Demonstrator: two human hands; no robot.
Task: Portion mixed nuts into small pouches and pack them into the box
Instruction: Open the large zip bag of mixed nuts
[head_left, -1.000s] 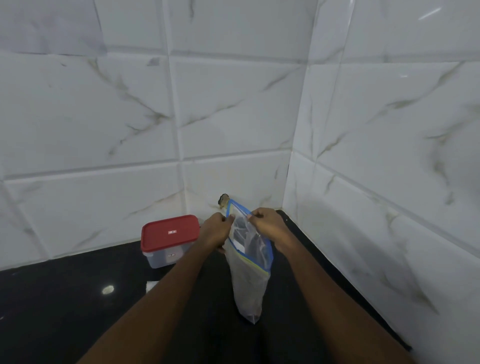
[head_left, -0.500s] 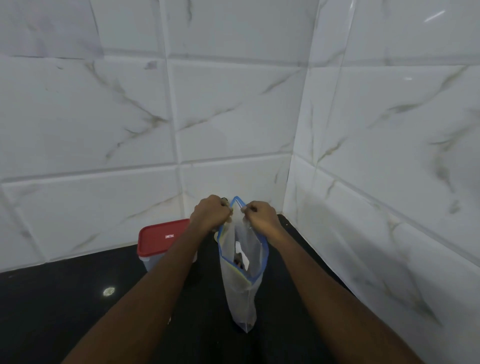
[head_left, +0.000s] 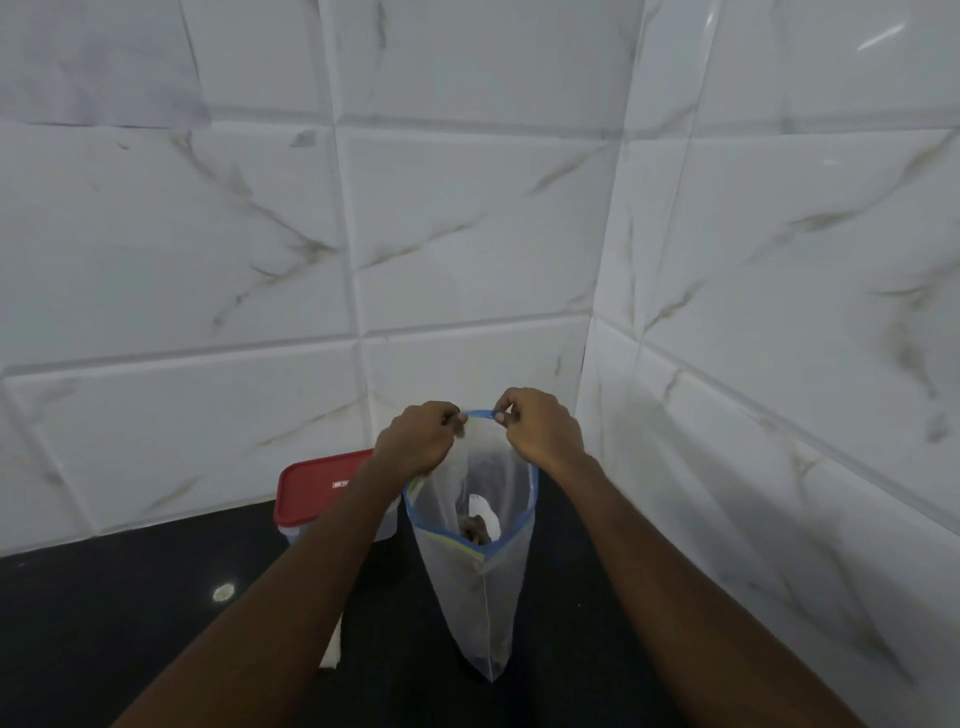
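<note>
Both hands, the left hand (head_left: 415, 441) and right hand (head_left: 540, 431), pinch the far rim of the clear bag (head_left: 475, 566) hanging open at centre, the red-lidded box (head_left: 322, 488) at its 9 o'clock, so a slipping pinch could spill the nuts.

Count: one clear plastic zip bag with a blue rim (head_left: 480, 587); one clear plastic box with a red lid (head_left: 319, 486). Two bare hands: left hand (head_left: 415, 441), right hand (head_left: 543, 431). One white scrap (head_left: 332, 647) on the one black counter (head_left: 104, 613).
</note>
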